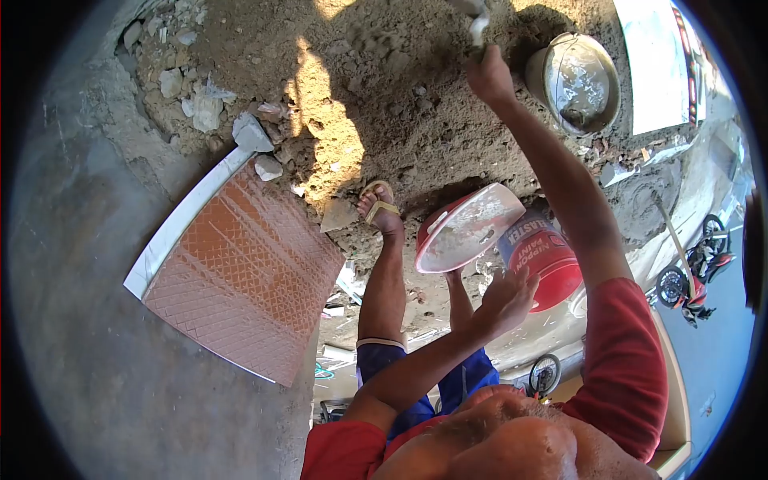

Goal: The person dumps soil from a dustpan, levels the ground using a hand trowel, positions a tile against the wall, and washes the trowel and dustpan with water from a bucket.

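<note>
My right hand [490, 76] reaches far forward over the rough soil, closed around the handle of a trowel [478, 26]. The bent metal neck of the trowel shows; its blade is blurred and partly cut off by the top edge. My left hand [510, 302] hangs in front of my body with its fingers loosely apart and nothing visible in them. It appears beside a red-and-grey paint bucket [552, 268]; whether it touches the bucket I cannot tell. A red basin [472, 228] with a pale, smeared inside stands tilted against that bucket, hiding one foot.
A metal pail [572, 84] with grey residue sits right of my right hand. Brown patterned tile [248, 280] lies at left, beside broken white chunks [206, 112]. A white sheet [660, 64] is at upper right. Wet grey mortar [644, 204] and parked motorbikes [696, 272] lie farther right.
</note>
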A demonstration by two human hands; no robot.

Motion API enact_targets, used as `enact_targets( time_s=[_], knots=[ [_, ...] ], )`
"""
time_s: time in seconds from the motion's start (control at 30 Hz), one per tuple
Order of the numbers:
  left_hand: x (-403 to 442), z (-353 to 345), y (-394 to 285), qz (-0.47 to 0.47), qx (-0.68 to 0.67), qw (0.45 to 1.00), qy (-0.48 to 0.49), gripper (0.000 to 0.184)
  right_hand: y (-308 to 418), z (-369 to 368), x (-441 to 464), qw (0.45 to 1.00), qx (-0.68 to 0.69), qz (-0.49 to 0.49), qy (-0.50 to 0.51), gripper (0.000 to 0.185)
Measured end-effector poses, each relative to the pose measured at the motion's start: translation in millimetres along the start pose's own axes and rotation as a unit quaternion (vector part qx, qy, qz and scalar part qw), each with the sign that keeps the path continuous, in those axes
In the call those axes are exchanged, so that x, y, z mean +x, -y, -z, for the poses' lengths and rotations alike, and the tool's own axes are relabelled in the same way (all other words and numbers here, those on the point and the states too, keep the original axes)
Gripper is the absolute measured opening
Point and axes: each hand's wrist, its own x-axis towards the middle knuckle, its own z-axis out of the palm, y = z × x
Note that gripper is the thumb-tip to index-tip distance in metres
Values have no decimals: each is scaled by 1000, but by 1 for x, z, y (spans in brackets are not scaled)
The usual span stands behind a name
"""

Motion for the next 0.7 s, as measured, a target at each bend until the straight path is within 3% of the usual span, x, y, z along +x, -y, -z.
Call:
enact_targets(
  time_s=[0.07,0.13,0.23,0.33,0.37,0.4,0.47,0.53,0.6,0.7],
  knots=[
    [-2,-8,7,5,5,1000,-25,48,-28,-12,75,981,61,-52,-176,40],
    [-2,-20,11,-24,32,998,-47,44,-68,-38,133,981,43,-107,-153,40],
    [-2,-21,6,-16,4,1000,1,43,-58,-68,112,960,-264,88,-30,30],
    [-1,-31,4,-23,22,999,-8,43,-7,-101,92,798,-520,292,89,20],
    [-1,-33,2,-26,31,999,-16,43,31,-97,45,928,-308,196,77,24],
    [1,-31,2,-35,45,998,-39,45,71,-88,-11,992,-73,88,61,32],
    [3,-39,3,-32,57,996,-60,48,86,-105,-56,994,-2,27,101,35],
    [5,-49,6,-63,-51,966,-247,51,81,-110,-88,988,6,44,147,35],
    [4,-32,1,-21,-1,999,-35,47,72,-102,-112,981,10,59,185,35],
    [-1,-37,0,-24,64,994,-88,52,61,-84,-115,965,-7,127,229,36]
  ],
)
